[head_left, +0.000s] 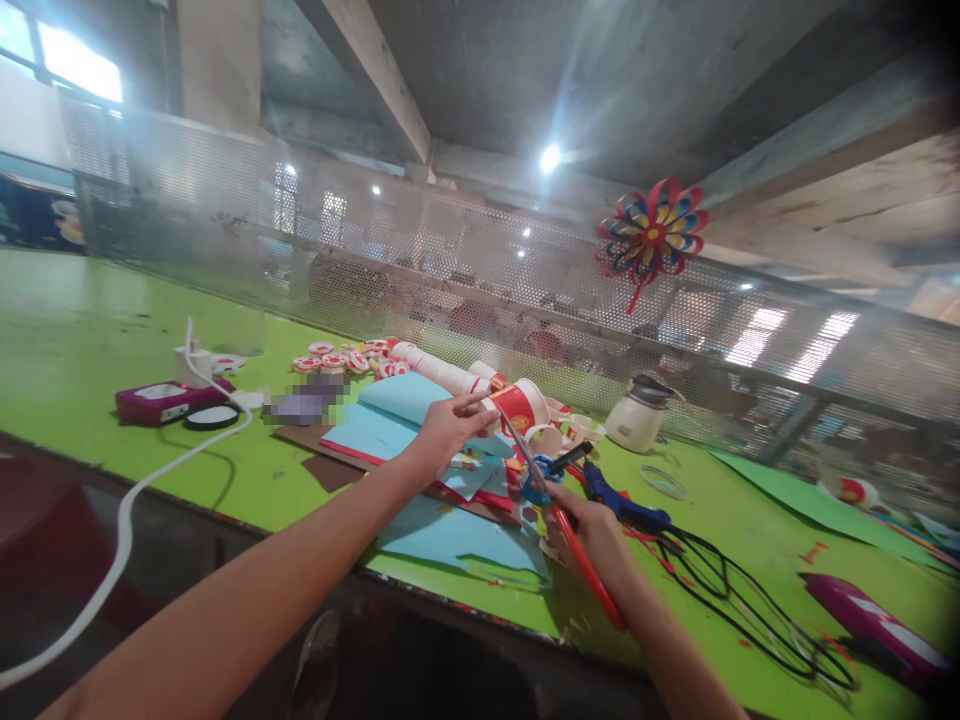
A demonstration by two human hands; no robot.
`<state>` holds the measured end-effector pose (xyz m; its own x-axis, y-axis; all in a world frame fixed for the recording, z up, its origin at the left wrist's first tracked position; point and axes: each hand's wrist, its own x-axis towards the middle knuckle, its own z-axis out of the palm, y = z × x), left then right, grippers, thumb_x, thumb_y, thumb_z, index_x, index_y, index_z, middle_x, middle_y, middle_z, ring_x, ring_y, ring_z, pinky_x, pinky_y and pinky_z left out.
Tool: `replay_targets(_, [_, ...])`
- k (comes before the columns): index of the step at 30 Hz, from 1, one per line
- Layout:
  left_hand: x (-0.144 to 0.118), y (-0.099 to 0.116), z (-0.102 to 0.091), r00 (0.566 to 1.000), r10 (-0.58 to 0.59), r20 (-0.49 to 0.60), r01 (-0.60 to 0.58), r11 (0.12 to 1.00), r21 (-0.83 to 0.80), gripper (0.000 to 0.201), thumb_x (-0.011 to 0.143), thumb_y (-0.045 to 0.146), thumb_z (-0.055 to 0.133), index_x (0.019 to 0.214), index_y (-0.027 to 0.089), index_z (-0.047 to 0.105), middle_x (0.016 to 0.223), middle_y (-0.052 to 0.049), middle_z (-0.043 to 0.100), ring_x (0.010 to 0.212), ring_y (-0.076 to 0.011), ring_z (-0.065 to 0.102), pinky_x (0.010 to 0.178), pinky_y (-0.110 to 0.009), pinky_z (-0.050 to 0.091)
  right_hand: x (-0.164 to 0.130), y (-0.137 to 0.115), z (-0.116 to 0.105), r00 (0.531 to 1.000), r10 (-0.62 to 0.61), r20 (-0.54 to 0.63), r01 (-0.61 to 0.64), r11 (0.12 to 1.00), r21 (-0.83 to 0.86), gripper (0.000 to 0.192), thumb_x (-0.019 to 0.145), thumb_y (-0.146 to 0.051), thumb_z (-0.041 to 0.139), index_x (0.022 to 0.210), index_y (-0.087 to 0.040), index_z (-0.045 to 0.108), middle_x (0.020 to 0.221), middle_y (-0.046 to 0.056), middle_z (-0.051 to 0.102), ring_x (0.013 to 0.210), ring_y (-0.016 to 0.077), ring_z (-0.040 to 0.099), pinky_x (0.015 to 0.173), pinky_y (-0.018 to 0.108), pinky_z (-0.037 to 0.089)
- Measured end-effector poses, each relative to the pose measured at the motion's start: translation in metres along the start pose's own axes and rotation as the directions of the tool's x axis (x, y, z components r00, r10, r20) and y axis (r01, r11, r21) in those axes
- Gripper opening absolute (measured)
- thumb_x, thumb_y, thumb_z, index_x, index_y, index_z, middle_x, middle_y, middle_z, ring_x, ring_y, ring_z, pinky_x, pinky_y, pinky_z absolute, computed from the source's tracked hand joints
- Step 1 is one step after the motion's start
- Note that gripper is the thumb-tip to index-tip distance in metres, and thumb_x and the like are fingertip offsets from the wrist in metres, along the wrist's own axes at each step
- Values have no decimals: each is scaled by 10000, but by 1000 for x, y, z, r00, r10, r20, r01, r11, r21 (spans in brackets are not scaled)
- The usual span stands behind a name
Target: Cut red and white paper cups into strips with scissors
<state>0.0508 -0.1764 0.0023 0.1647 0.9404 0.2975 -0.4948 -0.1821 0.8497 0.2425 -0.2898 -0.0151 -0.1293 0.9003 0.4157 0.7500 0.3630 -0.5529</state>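
Observation:
My left hand is closed around the near end of a red and white paper cup, which lies tilted on its side in the air over the papers. In my right hand is a pair of scissors with red handles. Their blades point up and left, with the tips at the cup's side; whether they cut into it I cannot tell. Below the hands lie light blue paper sheets and red paper. A blue glue gun rests just right of the scissors.
A stack of white paper cups and several red-and-white discs lie behind. On the right are a white kettle, black cable, green paper and a purple tool. A mesh partition runs behind the green table.

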Motion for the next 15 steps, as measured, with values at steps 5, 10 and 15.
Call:
replay_targets(5, [-1,0,1,1000,13,9,-13,1000,20,599,531,261,820,1089,115,657,703,-14,653,646,-134,599,682,-313,491,2,-3,-2,1000,0,19,0,1000,7,382,723,-196,509,1050,-130,697,665,31,667,543,203,577,509,291,452])
replay_targets(10, [-3,0,4,1000,-1,-1,1,1000,-4,620,514,265,828,1086,102,654,718,-23,662,647,-137,603,680,-318,493,2,-2,-1,1000,9,25,-9,1000,17,384,737,-199,511,1073,-145,689,629,11,644,525,191,558,493,277,424])
replay_targets(15, [-3,-2,4,1000,-14,-4,14,1000,-11,594,514,263,828,1065,113,665,748,-33,678,666,-147,616,697,-326,497,0,1,2,1000,26,-2,-26,998,63,341,760,-217,513,1039,-160,700,607,15,636,529,194,551,482,275,412])
